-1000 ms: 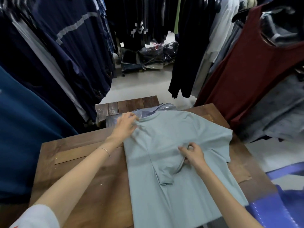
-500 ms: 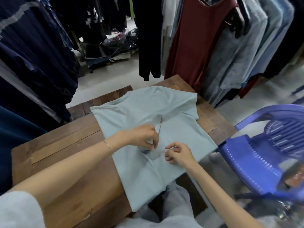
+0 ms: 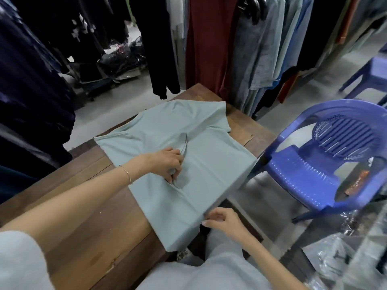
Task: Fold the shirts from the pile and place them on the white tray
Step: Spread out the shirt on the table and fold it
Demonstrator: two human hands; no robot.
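The pale green shirt [image 3: 209, 164] lay flat across the far right part of the wooden desk [image 3: 94, 206], collar towards the far side and hem hanging a little over the near edge, probably so the whole body could be squared up on a firm surface. One sleeve [image 3: 180, 145] was turned in over the middle of the shirt. The left hand [image 3: 167, 164] sat on that sleeve, its fingers [image 3: 173, 174] curled and pinching a small ridge of cloth, which I judged was meant to keep the sleeve lying straight and stop the fold from slipping.

The right hand [image 3: 222, 220] was at the near right corner of the hem, where the cloth left the desk. Its fingers [image 3: 206, 222] were bent towards the edge, yet whether they had hold of the hem or only touched it could not be told. That spot suited lifting the hem up over the body for the next fold.

A blue plastic chair [image 3: 314, 170] stood just right of the desk, and hanging clothes [image 3: 209, 49] lined the far side. No white tray or pile showed.
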